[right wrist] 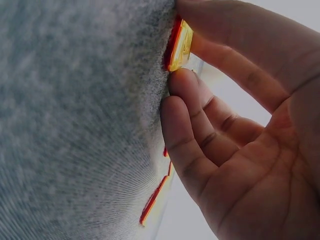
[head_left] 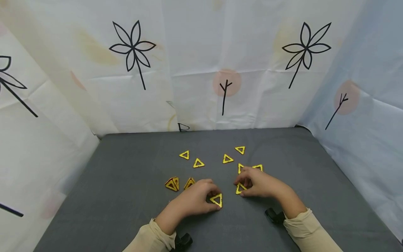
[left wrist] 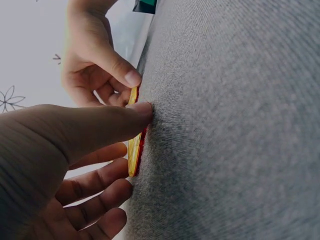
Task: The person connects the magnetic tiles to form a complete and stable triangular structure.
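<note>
Low over the grey table, my left hand (head_left: 196, 198) holds a hollow yellow triangle tile (head_left: 220, 201) between thumb and fingers. In the left wrist view this tile (left wrist: 133, 157) shows a red underside edge close to the cloth. My right hand (head_left: 262, 183) pinches another yellow triangle tile (head_left: 237, 189), which lies at the table surface. The right wrist view shows that tile (right wrist: 182, 46) edge-on, red below and yellow above. Beyond my right fingers are two more tiles, one partly hidden (head_left: 239, 168) and one beside the knuckles (head_left: 261, 167).
Left of my left hand sit two raised pieces of joined or leaning triangles, one whole (head_left: 172, 183) and one partly covered (head_left: 188, 182). Several flat triangle tiles (head_left: 198, 166) lie farther back. A patterned white cloth (head_left: 195, 98) stands behind the grey table (head_left: 132, 157).
</note>
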Motion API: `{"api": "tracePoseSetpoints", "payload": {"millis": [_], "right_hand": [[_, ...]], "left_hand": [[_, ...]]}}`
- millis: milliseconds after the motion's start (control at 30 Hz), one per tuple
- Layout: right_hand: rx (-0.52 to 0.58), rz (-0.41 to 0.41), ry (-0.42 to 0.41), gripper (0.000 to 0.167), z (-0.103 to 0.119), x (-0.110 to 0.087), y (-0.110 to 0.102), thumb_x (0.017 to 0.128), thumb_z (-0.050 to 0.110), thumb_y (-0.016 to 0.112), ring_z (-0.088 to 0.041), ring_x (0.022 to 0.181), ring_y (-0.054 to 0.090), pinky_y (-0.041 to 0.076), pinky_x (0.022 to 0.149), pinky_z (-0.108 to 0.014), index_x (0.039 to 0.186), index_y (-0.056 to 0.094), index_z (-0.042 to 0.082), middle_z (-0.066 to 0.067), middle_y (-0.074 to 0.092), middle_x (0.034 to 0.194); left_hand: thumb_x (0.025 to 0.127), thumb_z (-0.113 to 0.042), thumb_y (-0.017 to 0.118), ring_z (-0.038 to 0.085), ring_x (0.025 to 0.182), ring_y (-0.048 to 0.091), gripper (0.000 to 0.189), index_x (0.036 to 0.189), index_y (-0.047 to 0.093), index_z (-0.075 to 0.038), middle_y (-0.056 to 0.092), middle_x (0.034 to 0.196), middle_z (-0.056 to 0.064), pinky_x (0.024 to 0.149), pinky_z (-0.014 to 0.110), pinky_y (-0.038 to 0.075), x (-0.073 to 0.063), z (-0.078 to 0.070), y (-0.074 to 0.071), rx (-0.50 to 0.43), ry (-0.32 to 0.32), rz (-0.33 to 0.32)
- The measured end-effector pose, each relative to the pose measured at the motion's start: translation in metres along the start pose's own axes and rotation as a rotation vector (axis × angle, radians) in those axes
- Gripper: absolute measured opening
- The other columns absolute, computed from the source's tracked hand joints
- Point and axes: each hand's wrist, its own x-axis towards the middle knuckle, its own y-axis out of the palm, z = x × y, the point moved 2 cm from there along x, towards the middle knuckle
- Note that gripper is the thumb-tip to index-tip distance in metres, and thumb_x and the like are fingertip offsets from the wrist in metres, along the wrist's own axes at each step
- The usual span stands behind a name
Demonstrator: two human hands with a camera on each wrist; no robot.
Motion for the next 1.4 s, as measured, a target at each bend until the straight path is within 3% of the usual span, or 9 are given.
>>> {"api": "tracePoseSetpoints", "payload": {"millis": [267,633,933,1167,1400], "right_hand": [[-0.023,0.007,-0.008,0.025,0.002,0.0,0.001,0.089,0.012,0.087,-0.011,0.081,0.054,0.049,0.072,-0.025,0.113,0.082,0.011,-0.002,0.058,0.097],[-0.03,-0.052,-0.047,0.011,0.004,-0.001,0.001,0.093,0.018,0.084,-0.011,0.083,0.062,0.055,0.075,-0.03,0.102,0.077,0.016,-0.003,0.064,0.102],[-0.042,-0.055,-0.04,0.015,0.006,0.001,0.001,0.097,0.018,0.079,-0.002,0.083,0.059,0.055,0.076,-0.03,0.111,0.077,0.013,-0.001,0.069,0.104],[-0.068,-0.074,-0.071,0.013,0.009,0.002,0.002,0.096,0.015,0.08,-0.012,0.089,0.066,0.057,0.08,-0.034,0.108,0.077,0.012,0.003,0.069,0.101],[-0.002,-0.068,-0.097,0.017,0.012,0.003,0.004,0.096,0.013,0.08,-0.011,0.096,0.071,0.061,0.085,-0.039,0.111,0.075,0.008,0.001,0.071,0.105]], "left_hand": [[0.093,-0.028,0.086,0.001,0.084,0.057,0.032,0.121,0.079,-0.015,0.064,0.098,-0.007,0.078,0.021,0.051,-0.002,-0.002,0.0,0.002,-0.002,-0.005],[0.093,-0.027,0.085,0.001,0.086,0.057,0.032,0.122,0.078,-0.015,0.064,0.1,-0.007,0.081,0.022,0.052,-0.001,-0.001,0.001,-0.007,-0.003,-0.014],[0.094,-0.029,0.084,0.001,0.084,0.056,0.032,0.122,0.078,-0.016,0.063,0.099,-0.007,0.079,0.02,0.051,0.0,0.0,0.003,0.007,-0.002,-0.027],[0.094,-0.028,0.084,0.002,0.084,0.056,0.031,0.121,0.078,-0.014,0.063,0.099,-0.006,0.078,0.021,0.051,0.0,-0.001,0.003,0.003,0.004,-0.035],[0.094,-0.027,0.084,0.002,0.083,0.055,0.03,0.12,0.078,-0.013,0.064,0.099,-0.005,0.077,0.02,0.05,0.0,-0.001,0.003,0.001,0.002,-0.039]]}}
